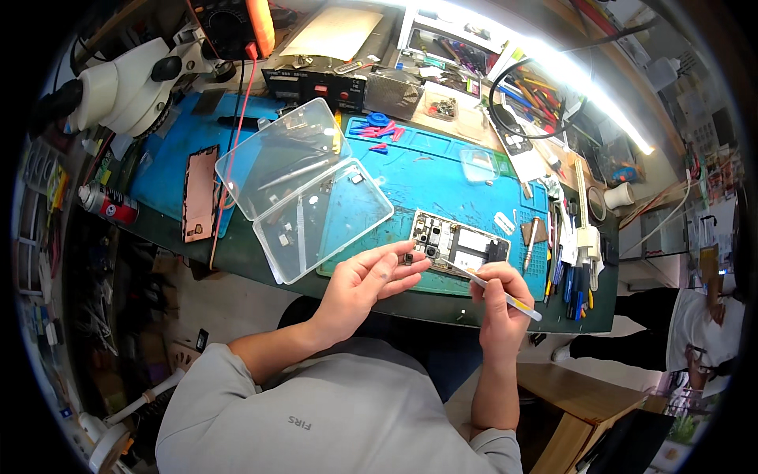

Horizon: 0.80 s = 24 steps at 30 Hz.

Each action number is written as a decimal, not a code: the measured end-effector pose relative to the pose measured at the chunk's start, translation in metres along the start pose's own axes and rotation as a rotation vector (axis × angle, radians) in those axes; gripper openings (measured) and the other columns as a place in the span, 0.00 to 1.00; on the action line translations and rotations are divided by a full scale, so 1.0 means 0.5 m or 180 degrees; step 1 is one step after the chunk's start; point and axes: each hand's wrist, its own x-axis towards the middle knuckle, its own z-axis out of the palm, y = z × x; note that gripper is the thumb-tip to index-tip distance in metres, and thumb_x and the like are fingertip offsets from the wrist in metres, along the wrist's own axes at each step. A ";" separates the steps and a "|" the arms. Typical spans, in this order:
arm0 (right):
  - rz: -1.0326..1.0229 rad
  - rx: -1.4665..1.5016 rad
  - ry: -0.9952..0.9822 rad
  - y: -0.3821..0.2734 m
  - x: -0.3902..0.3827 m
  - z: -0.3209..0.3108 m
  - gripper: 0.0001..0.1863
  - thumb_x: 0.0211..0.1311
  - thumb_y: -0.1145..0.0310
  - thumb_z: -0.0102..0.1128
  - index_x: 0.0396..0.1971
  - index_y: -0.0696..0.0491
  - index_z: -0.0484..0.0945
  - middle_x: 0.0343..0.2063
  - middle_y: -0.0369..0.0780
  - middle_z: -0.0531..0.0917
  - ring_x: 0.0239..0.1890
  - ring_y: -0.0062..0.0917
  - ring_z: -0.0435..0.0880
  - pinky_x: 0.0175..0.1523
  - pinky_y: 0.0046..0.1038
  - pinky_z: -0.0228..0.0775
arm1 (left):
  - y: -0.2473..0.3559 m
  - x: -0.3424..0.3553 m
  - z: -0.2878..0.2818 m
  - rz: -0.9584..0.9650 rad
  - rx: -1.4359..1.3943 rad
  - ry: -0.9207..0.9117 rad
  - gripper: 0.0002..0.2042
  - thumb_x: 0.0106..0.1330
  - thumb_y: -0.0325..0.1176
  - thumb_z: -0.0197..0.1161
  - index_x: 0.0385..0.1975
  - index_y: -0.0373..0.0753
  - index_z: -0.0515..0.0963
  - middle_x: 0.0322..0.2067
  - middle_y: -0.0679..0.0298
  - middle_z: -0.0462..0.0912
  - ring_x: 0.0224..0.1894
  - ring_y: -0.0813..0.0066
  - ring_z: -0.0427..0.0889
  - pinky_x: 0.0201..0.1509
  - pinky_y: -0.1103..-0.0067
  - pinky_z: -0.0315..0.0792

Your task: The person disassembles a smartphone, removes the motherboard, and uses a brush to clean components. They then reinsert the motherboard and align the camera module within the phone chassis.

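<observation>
An opened phone (450, 251) lies at the mat's front edge, its circuit board and camera lenses bare at the left end and a pale, flat block at the right. My left hand (369, 278) is at its left end, fingertips closed around a small dark square part (408, 258) that looks like a camera module. In my right hand (502, 306) is a pair of tweezers (521, 307), gripped like a pen. Their tips point left over the phone's board, close to my left fingertips; whether they touch anything is too small to tell.
A clear plastic case (357, 212) with small parts lies open left of the phone. Farther left are a copper-coloured phone panel (200, 193), a spray can (109, 203) and a microscope (126, 87). Pens and tools (575, 268) crowd the right edge. A person (671, 324) stands beyond.
</observation>
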 end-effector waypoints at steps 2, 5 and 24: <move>-0.0715 -0.0593 -0.0020 0.005 0.009 0.011 0.10 0.65 0.83 0.51 0.40 0.61 0.82 0.41 0.42 0.83 0.39 0.25 0.82 0.41 0.25 0.73 | -0.009 0.001 0.006 0.0094 -0.0014 -0.0011 0.21 0.83 0.31 0.54 0.69 0.26 0.70 0.62 0.49 0.80 0.66 0.60 0.81 0.69 0.71 0.79; -0.0837 -0.1340 -0.0157 -0.008 0.007 0.034 0.12 0.62 0.85 0.48 0.39 0.60 0.81 0.41 0.43 0.81 0.38 0.26 0.81 0.40 0.27 0.73 | -0.010 0.003 0.017 -0.0050 -0.0019 0.0092 0.20 0.83 0.29 0.54 0.69 0.26 0.71 0.62 0.48 0.81 0.66 0.59 0.81 0.69 0.70 0.79; 0.0509 -0.0428 0.0160 0.035 0.002 0.095 0.05 0.69 0.74 0.72 0.36 0.59 0.84 0.24 0.25 0.78 0.25 0.05 0.66 0.28 0.16 0.54 | -0.085 0.014 0.045 0.0870 0.0340 0.0230 0.14 0.81 0.26 0.56 0.61 0.32 0.81 0.58 0.57 0.86 0.58 0.75 0.84 0.67 0.77 0.78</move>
